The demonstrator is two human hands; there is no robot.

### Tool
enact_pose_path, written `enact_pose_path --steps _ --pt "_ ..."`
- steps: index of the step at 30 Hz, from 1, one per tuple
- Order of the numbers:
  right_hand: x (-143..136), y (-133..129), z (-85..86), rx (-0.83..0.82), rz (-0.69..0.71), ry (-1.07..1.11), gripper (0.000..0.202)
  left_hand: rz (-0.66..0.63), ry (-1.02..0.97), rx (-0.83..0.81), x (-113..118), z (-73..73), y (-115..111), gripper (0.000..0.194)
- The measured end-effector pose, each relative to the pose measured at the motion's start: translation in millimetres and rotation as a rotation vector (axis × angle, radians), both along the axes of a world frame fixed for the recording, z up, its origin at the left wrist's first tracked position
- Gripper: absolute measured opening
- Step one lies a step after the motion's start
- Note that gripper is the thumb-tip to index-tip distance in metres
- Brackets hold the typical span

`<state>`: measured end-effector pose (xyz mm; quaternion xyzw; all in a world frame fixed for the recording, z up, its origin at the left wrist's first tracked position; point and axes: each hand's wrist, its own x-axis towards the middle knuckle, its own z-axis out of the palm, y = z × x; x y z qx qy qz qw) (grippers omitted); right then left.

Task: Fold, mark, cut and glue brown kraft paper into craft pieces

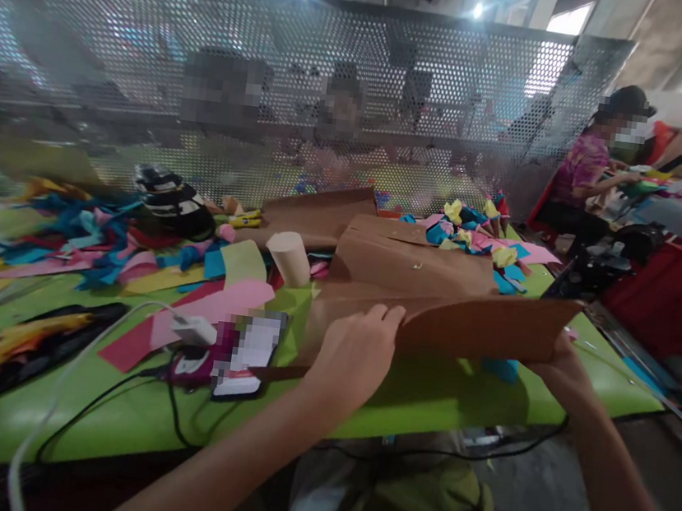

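A large sheet of brown paper (481, 327) is bent upward along its near edge over the green table (422, 406). My left hand (361, 345) has its fingers closed at the paper's left part. At the right end, my right hand (557, 365) grips the raised edge; some of its fingers are hidden behind the sheet. More brown paper (415, 260) lies creased just beyond. A cream-coloured roll (288, 258) stands to the left of it. Left of my left hand lies a phone (251, 356), its screen blurred out.
A white charger (193, 329) and cables lie on the left. Colourful scraps (107, 239) and a black-and-white bundle (173, 202) are heaped behind. A perforated metal screen (268, 139) borders the table's back. Another person (580, 177) sits at far right, near a red bin (672, 296).
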<state>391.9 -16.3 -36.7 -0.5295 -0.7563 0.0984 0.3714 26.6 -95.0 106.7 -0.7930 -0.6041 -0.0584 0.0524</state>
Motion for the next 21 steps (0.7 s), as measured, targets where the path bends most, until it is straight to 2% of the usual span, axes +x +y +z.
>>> enact_pose_path --steps 3,8,10,14,16,18,21 --pt "8 -31 15.2 -0.109 0.122 0.075 0.081 -0.048 0.049 -0.038 7 -10.5 -11 0.046" --pt "27 -67 32.3 -0.226 0.233 0.000 0.073 -0.110 0.082 -0.093 11 -24.1 -29 0.050" --pt "29 -70 30.9 -0.250 0.239 0.037 0.068 -0.144 0.065 -0.139 12 -26.2 -37 0.050" --pt "24 -62 18.7 -0.168 0.214 0.102 0.034 -0.237 -0.019 -0.317 15 -30.9 -57 0.040" --pt "21 -58 12.9 -0.186 0.208 0.118 0.024 -0.304 -0.094 -0.366 11 -36.6 -68 0.040" --pt "22 -56 8.1 -0.226 0.211 0.149 0.026 -0.362 -0.171 -0.394 -1 -43.2 -76 0.050" --pt "31 -58 0.1 -0.259 0.248 0.146 0.031 -0.410 -0.234 -0.512 -33 -50.0 -76 0.076"
